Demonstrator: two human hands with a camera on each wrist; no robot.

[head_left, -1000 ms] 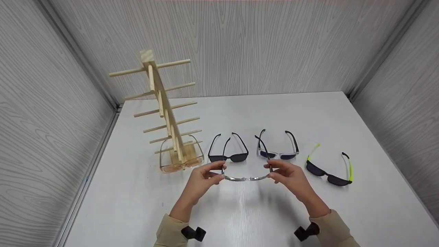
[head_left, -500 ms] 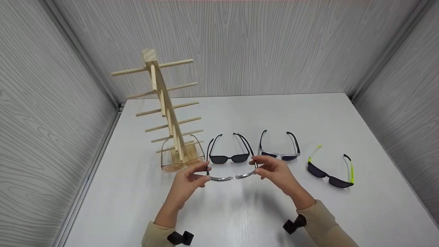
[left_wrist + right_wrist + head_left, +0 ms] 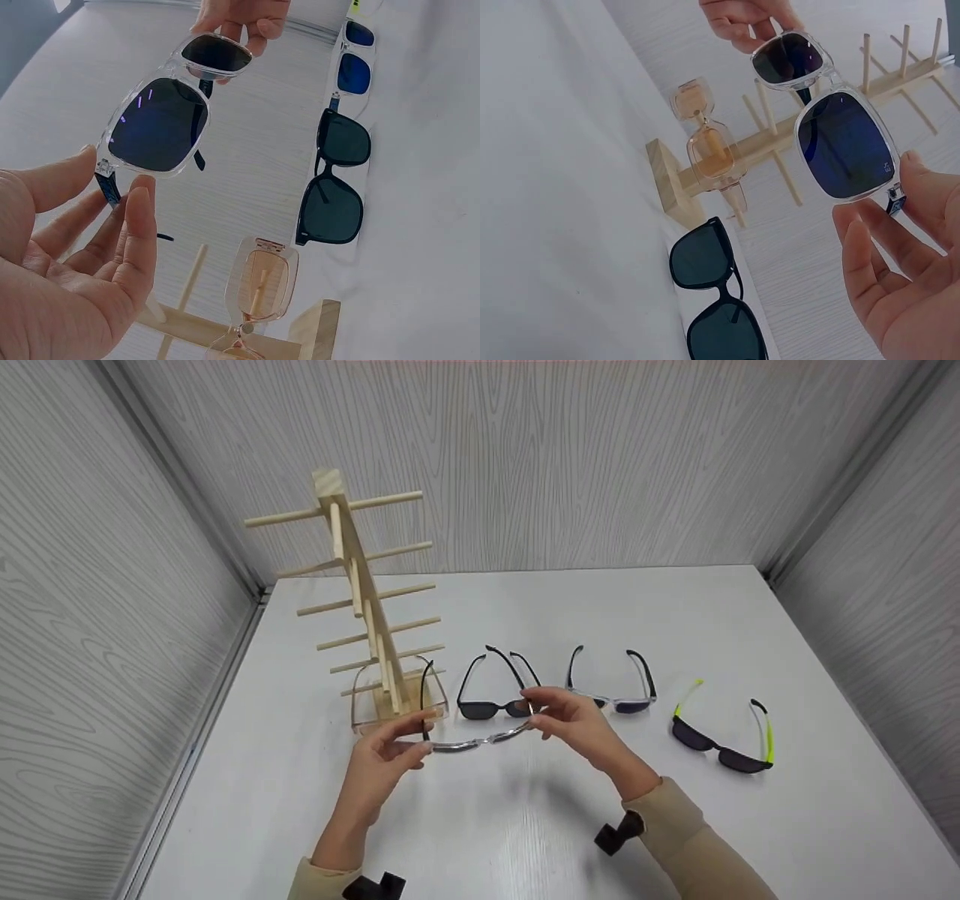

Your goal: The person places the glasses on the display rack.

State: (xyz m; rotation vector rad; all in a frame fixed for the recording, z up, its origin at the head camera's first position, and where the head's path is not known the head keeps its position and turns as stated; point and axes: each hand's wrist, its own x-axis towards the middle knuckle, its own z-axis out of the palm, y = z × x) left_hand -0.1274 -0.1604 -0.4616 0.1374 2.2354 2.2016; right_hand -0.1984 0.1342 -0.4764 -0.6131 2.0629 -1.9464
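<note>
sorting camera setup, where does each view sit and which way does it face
Head: on the head, facing forward and down at the table; left hand, right hand and sleeves show.
Left wrist: on that wrist, facing the clear-framed sunglasses; left hand near, right hand beyond.
Right wrist: on that wrist, facing the same sunglasses; right hand near, left hand beyond.
Both wrist views share black sunglasses and the rack.
</note>
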